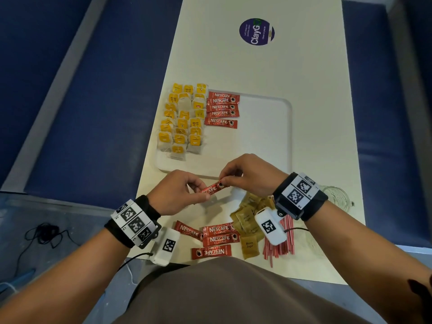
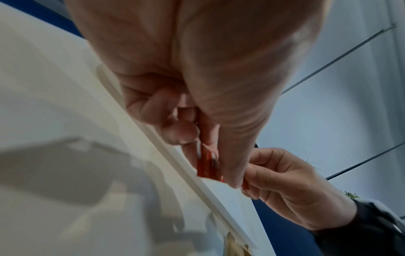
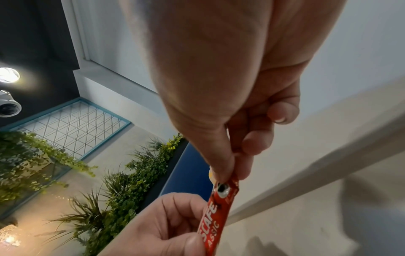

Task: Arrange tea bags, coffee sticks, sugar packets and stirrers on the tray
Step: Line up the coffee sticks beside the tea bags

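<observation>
One red coffee stick (image 1: 213,188), held above the table (image 1: 311,146) between both hands, just on the near side of the tray (image 1: 284,134); left hand (image 1: 177,191) pinching its lower end between thumb and curled fingers (image 2: 181,133); right hand (image 1: 249,174) pinching its upper end, the end printed with a cup, thumb against fingertips (image 3: 252,143), remaining fingers curled in; stick tilted, rising from the left hand toward the right. Beyond both hands, on the tray: tea bags (image 1: 182,118) with yellow tags, laid in rough rows beyond the left hand, at the tray's left end; five coffee sticks in a column (image 1: 223,109) just to the right of the tea bags, straight ahead of the held stick, the upper four overlapping, the fifth a little apart below them; the part of the tray beyond the right hand bare white. Nearer the person than the hands, on the table: four loose coffee sticks (image 1: 216,239) below and between the wrists; brown sugar packets (image 1: 247,224) in a loose heap under the right wrist; red-and-white stirrers (image 1: 279,246) in a bundle beneath the right wrist, partly hidden by the wrist camera; a glass (image 1: 336,198) just outside the right wrist; a round purple sticker (image 1: 256,32) far beyond the hands at the table's far end.
</observation>
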{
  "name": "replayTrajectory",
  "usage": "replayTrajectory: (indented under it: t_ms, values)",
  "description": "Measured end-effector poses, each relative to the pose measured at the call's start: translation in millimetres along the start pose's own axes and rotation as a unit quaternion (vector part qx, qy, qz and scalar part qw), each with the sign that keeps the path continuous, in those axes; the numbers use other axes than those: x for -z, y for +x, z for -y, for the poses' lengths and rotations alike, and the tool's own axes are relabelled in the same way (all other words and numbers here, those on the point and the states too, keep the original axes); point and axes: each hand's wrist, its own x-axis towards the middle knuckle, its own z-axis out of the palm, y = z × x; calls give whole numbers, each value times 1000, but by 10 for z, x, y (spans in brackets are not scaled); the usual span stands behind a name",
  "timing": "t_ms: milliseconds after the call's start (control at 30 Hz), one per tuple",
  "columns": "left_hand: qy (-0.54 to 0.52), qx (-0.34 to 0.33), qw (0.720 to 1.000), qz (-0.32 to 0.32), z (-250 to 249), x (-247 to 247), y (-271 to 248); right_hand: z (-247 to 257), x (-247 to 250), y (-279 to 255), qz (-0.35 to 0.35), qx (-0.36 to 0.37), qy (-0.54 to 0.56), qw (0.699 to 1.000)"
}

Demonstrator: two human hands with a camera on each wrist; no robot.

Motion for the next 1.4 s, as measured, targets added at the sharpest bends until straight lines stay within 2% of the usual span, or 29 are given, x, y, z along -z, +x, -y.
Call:
replayTrajectory:
  t_ms: [167,300,467,733,1067,1400]
  values:
    - [21,14,1000,-2,95,-32,-18,-52,186,50,-31,-17,5,999]
    - [65,33,996,47,178,-151,-49,-94,353,157,-94,-31,14,995]
    - [166,13,979,117,173,-290,-75,-136,479,363,-159,-56,28,985]
    - [215,2,966,146,137,-410,-82,-395,393,726,-246,-126,58,959]
    - [244,-14,959,145,163,-432,-159,-468,284,923,-292,-162,40,942]
    - [272,-32,950,148,200,-467,-193,-466,291,1003,-292,-180,-10,939]
